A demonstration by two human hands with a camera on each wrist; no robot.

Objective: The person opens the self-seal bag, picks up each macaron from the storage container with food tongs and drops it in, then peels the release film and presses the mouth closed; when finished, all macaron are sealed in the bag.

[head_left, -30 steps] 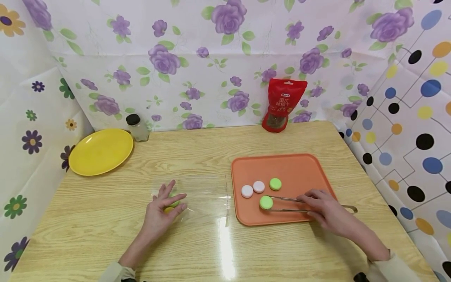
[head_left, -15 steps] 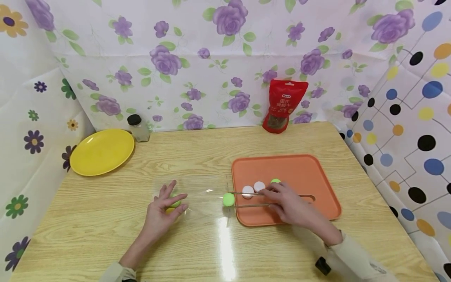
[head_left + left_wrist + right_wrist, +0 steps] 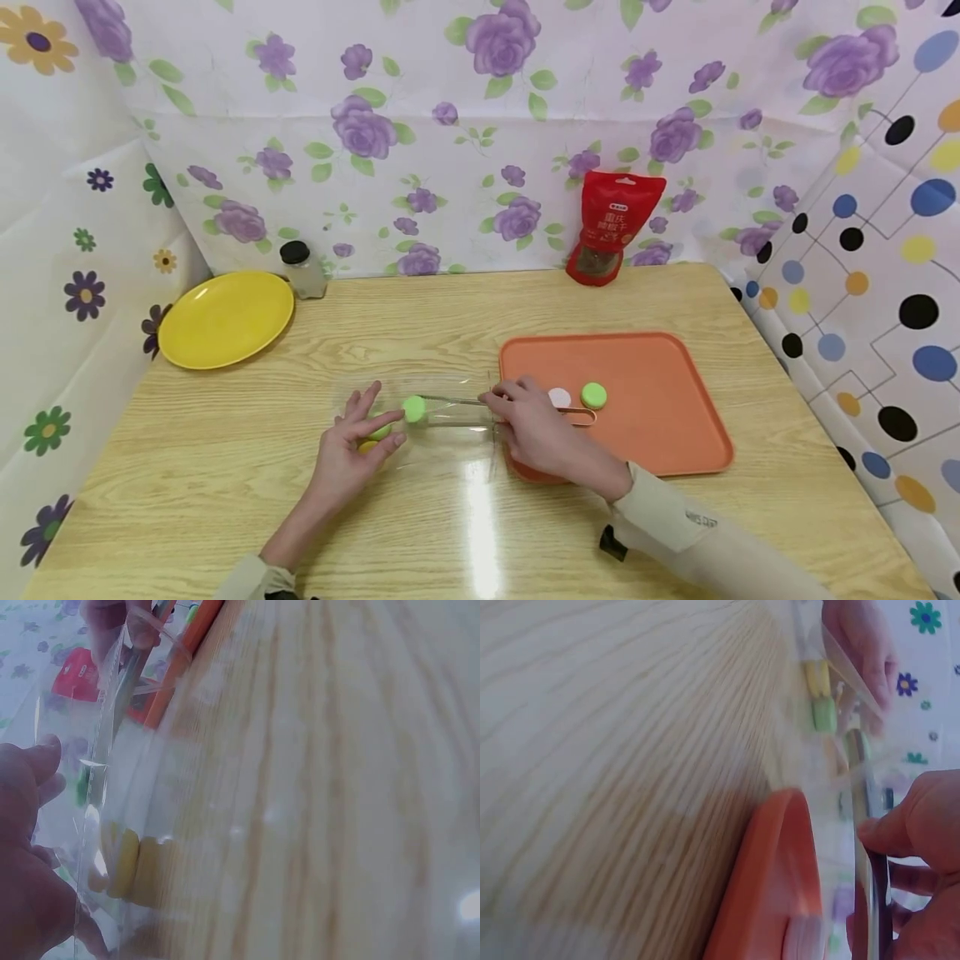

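My right hand (image 3: 536, 429) holds metal tongs (image 3: 861, 877) above the tray's left edge. At their tips, a light green macaron (image 3: 414, 409) is pinched inside a clear plastic box (image 3: 442, 454). The box lies on the table, and my left hand (image 3: 348, 454) grips its left end with thumb and fingers. Partly hidden under those fingers are another green macaron (image 3: 380, 432) and a yellow macaron (image 3: 367, 447) in the box. In the left wrist view, yellow macarons (image 3: 126, 862) show through the clear wall.
An orange tray (image 3: 637, 442) to the right bears a white macaron (image 3: 559, 397), partly covered by my right hand, and a green macaron (image 3: 593, 395). Further back stand a yellow plate (image 3: 225, 321), a black-capped jar (image 3: 303, 271) and a red pouch (image 3: 618, 208) against the flowered cloth.
My right hand has carried the green macaron in the tongs leftward, from the tray into the clear box. The left hand has kept its place on the box.
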